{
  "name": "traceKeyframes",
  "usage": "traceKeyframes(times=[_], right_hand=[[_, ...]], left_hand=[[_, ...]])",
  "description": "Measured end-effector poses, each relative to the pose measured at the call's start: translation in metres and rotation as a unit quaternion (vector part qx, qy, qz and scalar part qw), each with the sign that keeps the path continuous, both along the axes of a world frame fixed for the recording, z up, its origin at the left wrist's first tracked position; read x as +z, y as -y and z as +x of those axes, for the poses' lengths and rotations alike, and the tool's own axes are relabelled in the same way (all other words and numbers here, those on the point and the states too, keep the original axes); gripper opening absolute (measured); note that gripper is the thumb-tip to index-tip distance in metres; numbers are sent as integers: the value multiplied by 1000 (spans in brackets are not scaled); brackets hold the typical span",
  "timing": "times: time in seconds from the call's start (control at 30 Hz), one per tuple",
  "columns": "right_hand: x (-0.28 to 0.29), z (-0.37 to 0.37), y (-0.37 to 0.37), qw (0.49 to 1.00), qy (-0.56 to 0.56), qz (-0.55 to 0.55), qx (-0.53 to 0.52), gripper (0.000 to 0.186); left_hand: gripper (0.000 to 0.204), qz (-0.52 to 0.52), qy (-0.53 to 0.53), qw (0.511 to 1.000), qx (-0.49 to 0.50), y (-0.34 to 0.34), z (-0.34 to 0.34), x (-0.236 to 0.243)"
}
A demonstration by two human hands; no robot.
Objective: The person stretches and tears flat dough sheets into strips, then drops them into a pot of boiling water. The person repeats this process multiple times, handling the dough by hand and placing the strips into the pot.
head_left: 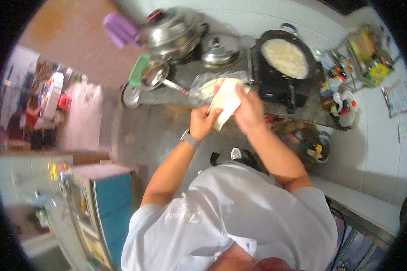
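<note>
A limp, pale sheet of flatbread dough [226, 103] hangs between my hands, above the counter's front edge. My left hand [202, 123], with a watch on the wrist, pinches its near left side between thumb and fingers. On the right edge, my right hand [250, 113] grips the same sheet; motion blurs its fingers. Just behind the sheet lies a clear plastic bag [199, 81] with more pale rounds [209, 87] partly hidden by my hands. Farther right, a pale flatbread [285, 58] lies flat in a dark frying pan [313, 63] on the stove.
Steel pots [172, 36] and a domed lid [220, 50] stand at the back of the counter. A ladle [155, 77] rests beside a green basket [138, 70]. Bottles [333, 83] and a wire rack [368, 54] crowd the right wall. A bin [319, 147] stands below.
</note>
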State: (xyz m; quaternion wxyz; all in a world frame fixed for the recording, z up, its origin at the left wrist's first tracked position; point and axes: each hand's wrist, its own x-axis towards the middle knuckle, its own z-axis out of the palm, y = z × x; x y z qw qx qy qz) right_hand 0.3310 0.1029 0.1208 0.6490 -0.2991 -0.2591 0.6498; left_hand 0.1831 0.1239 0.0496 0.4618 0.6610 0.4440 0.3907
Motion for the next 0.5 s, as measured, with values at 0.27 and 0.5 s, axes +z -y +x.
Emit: traceKeyframes(times=[0.27,0.5], right_hand=[[20,-83,-48,997,-62,35,28,42],[45,-160,-64,991,-95,38,83,37]], left_hand=[[23,-75,-2,996,49,29,-134,2],[25,-201,62,977,25,71,-227,-43]])
